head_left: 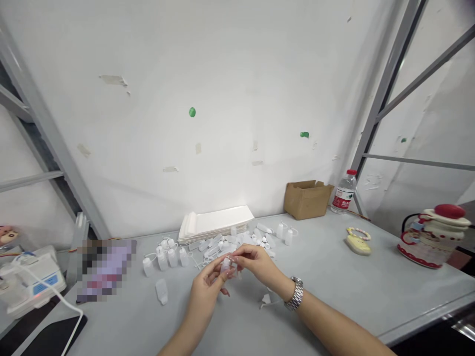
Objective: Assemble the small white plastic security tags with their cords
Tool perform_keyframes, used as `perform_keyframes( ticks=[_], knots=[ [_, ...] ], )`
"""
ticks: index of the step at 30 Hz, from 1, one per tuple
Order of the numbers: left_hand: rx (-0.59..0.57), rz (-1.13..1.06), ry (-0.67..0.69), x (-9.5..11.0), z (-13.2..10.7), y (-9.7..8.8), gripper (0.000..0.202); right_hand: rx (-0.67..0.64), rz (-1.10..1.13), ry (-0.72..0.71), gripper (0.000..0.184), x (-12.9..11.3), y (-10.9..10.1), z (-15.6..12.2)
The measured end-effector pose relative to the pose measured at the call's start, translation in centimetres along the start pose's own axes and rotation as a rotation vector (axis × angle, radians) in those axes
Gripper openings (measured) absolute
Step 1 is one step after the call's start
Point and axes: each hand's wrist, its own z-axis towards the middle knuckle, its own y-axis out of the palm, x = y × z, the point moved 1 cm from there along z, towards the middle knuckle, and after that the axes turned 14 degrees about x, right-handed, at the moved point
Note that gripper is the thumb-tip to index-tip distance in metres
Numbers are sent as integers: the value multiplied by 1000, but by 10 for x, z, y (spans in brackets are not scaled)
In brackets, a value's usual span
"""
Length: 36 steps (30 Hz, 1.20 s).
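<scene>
A small translucent plastic squeeze bottle [224, 266] is upright in my left hand [206, 287], its fingers closed around the body. My right hand [258, 264] pinches at the top of that bottle, where its small cap is mostly covered by the fingertips. Just beyond both hands lies a pile of loose translucent bottles and white caps with strap loops [218, 243]. Left of the hands, several capped bottles [171, 257] stand in a group. One bottle without a cap [161, 291] lies nearer to me. A loose white cap piece [266, 299] rests under my right wrist.
White flat sheets [218, 220] are stacked against the wall. Two capped bottles [288, 237] stand right of the pile. Farther right are a cardboard box [308, 201], a water bottle [343, 194], a yellow item [358, 245] and a decorated jar [432, 237]. A power strip [46, 284] with cables sits left.
</scene>
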Motion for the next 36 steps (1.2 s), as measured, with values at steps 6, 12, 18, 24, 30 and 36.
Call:
perform_keyframes(
  ticks=[6, 12, 18, 24, 30, 36],
  knots=[
    [19, 10, 31, 1, 1, -3, 45, -33, 42, 16, 21, -3, 0, -1],
    [91, 30, 18, 4, 0, -2, 47, -28, 71, 5, 20, 3, 1, 0],
    [54, 7, -11, 2, 3, -3, 46, 13, 41, 12, 19, 4, 1, 1],
    [3, -20, -67, 2, 3, -3, 47, 13, 69, 56, 25, 4, -1, 3],
    [60, -72, -141, 7, 0, -2, 41, 25, 89, 92, 29, 3, -1, 4],
    [51, -272, -279, 5, 0, -5, 31, 21, 57, 78, 29, 3, 0, 3]
  ],
)
